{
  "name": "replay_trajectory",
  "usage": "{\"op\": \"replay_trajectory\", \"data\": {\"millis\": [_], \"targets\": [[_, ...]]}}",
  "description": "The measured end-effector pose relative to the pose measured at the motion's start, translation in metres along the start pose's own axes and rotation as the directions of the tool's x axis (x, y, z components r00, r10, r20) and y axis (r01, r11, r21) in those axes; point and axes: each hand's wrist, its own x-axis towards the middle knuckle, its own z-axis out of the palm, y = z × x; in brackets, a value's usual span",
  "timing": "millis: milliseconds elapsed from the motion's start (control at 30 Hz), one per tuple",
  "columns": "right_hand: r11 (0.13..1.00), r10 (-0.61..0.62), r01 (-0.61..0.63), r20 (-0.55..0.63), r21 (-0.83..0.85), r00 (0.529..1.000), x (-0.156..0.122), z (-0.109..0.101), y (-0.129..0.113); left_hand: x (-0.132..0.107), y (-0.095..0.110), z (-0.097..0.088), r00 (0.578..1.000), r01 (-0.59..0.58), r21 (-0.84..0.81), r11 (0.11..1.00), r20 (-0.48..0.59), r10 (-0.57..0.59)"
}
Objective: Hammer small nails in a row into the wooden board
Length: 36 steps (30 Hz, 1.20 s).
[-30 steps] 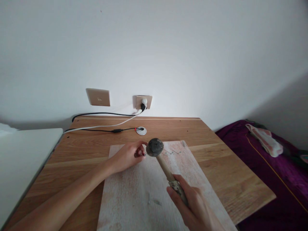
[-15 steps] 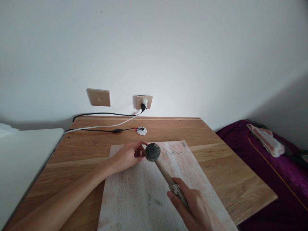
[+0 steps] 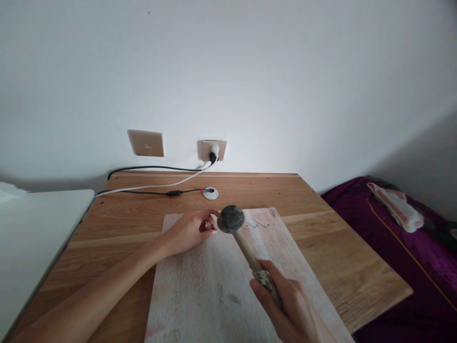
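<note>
Hands (image 3: 285, 305) on round-headed wooden hammer (image 3: 236, 230)

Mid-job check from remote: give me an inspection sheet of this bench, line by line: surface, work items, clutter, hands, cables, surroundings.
Surface: wooden desk, with a pale worn board lying on it.
Work items: hammer, dark head over the board's far part; whether it touches cannot be told. A small item pinched beside it, too hidden to identify.
Clutter: nothing seen.
Hands: right hand gripping the hammer handle; left hand on the board, fingertips pinched beside the head.
Cables: white cable and black cable run to the wall socket; grommet.
Surroundings: white wall, purple bedding, white surface.
</note>
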Motion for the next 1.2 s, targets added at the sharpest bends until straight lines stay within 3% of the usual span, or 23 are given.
{"op": "replay_trajectory", "data": {"millis": [833,1200], "targets": [[1.000,-0.006,0.006,-0.015,0.011,1.000,-0.0013,0.0048,0.0006,-0.0003,-0.0042,0.0020,1.000,0.002,0.042,0.999,-0.026,-0.001],[0.999,0.007,-0.004,0.062,-0.038,0.998,0.0003,0.0032,0.0043,-0.0003,-0.0041,0.0015,1.000,0.006,0.049,0.999,-0.031,-0.005]]}}
